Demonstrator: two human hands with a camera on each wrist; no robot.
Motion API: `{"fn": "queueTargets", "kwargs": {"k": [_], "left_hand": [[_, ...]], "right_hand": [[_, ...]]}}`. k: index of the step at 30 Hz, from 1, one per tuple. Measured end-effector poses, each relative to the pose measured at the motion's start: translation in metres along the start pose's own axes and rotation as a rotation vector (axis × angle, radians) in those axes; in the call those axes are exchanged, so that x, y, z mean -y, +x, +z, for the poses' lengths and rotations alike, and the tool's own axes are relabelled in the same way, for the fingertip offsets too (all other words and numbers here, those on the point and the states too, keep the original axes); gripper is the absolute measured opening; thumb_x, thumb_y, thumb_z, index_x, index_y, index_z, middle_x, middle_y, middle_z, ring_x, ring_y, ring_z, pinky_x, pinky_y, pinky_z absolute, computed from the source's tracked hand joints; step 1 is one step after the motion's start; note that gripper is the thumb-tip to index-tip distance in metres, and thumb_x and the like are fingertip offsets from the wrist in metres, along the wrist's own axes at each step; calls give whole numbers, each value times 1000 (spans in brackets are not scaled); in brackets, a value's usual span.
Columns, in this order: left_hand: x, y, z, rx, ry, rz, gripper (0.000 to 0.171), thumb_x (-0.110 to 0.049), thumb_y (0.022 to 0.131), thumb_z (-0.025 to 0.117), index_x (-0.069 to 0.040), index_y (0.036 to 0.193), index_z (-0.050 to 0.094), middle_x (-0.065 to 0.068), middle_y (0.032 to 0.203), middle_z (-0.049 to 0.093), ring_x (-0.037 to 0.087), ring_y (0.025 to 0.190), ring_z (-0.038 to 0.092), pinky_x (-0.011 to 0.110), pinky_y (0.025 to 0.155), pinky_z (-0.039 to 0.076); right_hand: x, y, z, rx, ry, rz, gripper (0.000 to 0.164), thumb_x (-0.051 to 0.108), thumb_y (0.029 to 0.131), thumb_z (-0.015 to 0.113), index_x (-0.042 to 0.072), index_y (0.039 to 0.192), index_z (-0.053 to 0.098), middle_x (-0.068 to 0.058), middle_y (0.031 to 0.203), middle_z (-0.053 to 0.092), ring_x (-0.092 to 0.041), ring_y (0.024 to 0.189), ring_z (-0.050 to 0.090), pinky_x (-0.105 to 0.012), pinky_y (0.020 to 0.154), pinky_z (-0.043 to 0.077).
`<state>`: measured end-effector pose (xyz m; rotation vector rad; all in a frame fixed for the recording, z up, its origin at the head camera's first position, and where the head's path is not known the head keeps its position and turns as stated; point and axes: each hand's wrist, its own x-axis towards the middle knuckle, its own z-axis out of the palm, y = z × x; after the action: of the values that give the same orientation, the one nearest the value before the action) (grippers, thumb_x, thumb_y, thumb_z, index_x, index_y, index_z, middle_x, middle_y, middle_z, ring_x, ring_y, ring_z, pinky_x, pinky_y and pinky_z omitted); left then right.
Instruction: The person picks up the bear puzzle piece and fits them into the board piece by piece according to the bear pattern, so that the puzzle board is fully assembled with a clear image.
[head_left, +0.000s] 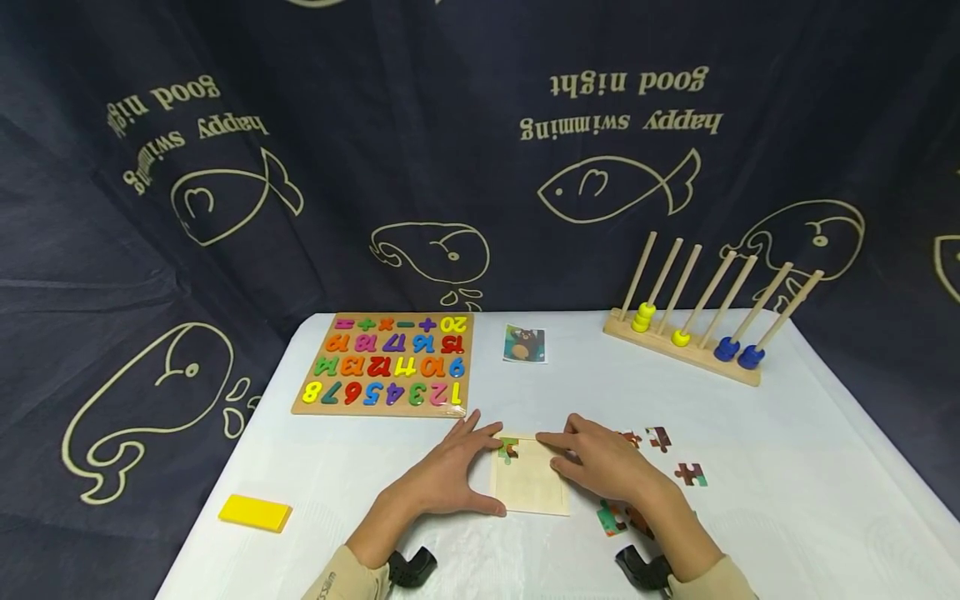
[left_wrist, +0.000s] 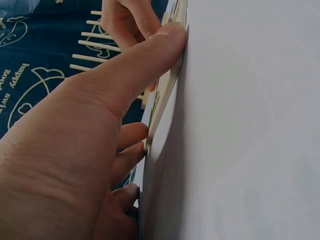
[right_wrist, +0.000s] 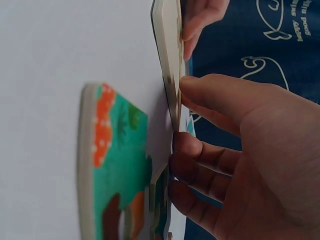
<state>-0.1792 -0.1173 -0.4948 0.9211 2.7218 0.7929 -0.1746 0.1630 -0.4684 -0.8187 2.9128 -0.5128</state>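
A shallow square wooden puzzle tray [head_left: 532,487] lies on the white table between the hands. One puzzle piece [head_left: 509,451], green and brown, sits in its upper left corner. My left hand [head_left: 446,475] spans the tray's left side, thumb at the lower left corner and a finger at the upper left beside the piece. My right hand [head_left: 603,458] reaches over the tray's right side; its index fingertip touches the top rim and the thumb rests at the right part. No piece shows between its fingers. Loose puzzle pieces [head_left: 611,518] lie near and partly under the right forearm.
More loose pieces [head_left: 691,474] lie to the right. A wooden number board [head_left: 386,367] stands at the back left, a small picture card [head_left: 524,343] behind the tray. A peg abacus [head_left: 682,346] is at the back right, a yellow block [head_left: 255,512] at the left.
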Motion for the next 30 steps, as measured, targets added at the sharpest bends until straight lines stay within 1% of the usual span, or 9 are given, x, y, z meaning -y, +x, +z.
{"fn": "queueTargets", "kwargs": {"k": [2, 5, 9, 13, 17, 21, 25, 28, 30], "left_hand": [[0, 0, 0, -3, 2, -3, 97, -76, 60, 72, -25, 140, 49, -13, 153, 30, 23, 145, 6, 53, 112, 19], [1, 0, 0, -7, 20, 29, 99, -75, 61, 71, -26, 143, 46, -10, 153, 31, 25, 145, 7, 53, 112, 18], [2, 0, 2, -10, 45, 72, 94, -75, 64, 69, -27, 142, 48, -8, 153, 32, 27, 145, 7, 53, 113, 16], [2, 0, 2, -12, 56, 86, 96, -75, 65, 69, -25, 144, 47, -8, 153, 32, 28, 145, 7, 53, 112, 16], [1, 0, 2, -8, 67, 105, 99, -75, 66, 68, -21, 145, 45, -7, 153, 32, 28, 145, 7, 53, 113, 14], [2, 0, 1, -11, 72, 110, 100, -75, 66, 68, -20, 146, 44, -6, 153, 32, 29, 145, 8, 52, 113, 14], [2, 0, 0, -14, 71, 112, 100, -74, 66, 69, -20, 146, 44, -5, 153, 32, 30, 145, 8, 53, 113, 14], [2, 0, 0, -14, 74, 111, 100, -75, 66, 68, -20, 146, 43, -4, 153, 32, 30, 145, 9, 53, 113, 14], [2, 0, 0, -14, 76, 105, 101, -75, 66, 67, -20, 146, 43, -5, 153, 32, 29, 145, 8, 53, 113, 14]], "right_hand": [[0, 0, 0, 0, -2, 0, 39, 35, 91, 65, 29, 130, 63, 11, 88, 46, -7, 65, 42, -25, 54, 38], [0, -1, -1, 5, 5, 0, 40, 36, 91, 65, 30, 131, 62, 11, 88, 46, -7, 65, 43, -25, 54, 38], [-2, -2, -6, 5, 42, 16, 39, 37, 91, 65, 27, 129, 63, 12, 87, 49, -5, 66, 45, -25, 56, 41], [-13, -5, -17, -63, 71, 31, 37, 32, 91, 67, 21, 126, 65, 16, 86, 53, -1, 68, 49, -27, 59, 45], [-29, -15, -32, -123, 105, 50, 36, 26, 91, 68, 16, 125, 65, 17, 88, 56, -1, 72, 52, -27, 61, 47], [-47, -25, -45, -154, 113, 67, 34, 18, 90, 68, 13, 123, 66, 12, 93, 59, -3, 76, 54, -28, 62, 48], [-62, -34, -51, -184, 105, 96, 33, 11, 86, 71, 11, 119, 68, 5, 97, 63, -6, 77, 55, -30, 63, 48], [-69, -39, -50, -171, 115, 104, 34, 9, 84, 74, 9, 118, 68, 1, 100, 63, -10, 79, 56, -32, 64, 49], [-73, -40, -49, -139, 135, 109, 36, 9, 82, 75, 7, 117, 68, 0, 101, 62, -12, 81, 56, -33, 65, 48]]}}
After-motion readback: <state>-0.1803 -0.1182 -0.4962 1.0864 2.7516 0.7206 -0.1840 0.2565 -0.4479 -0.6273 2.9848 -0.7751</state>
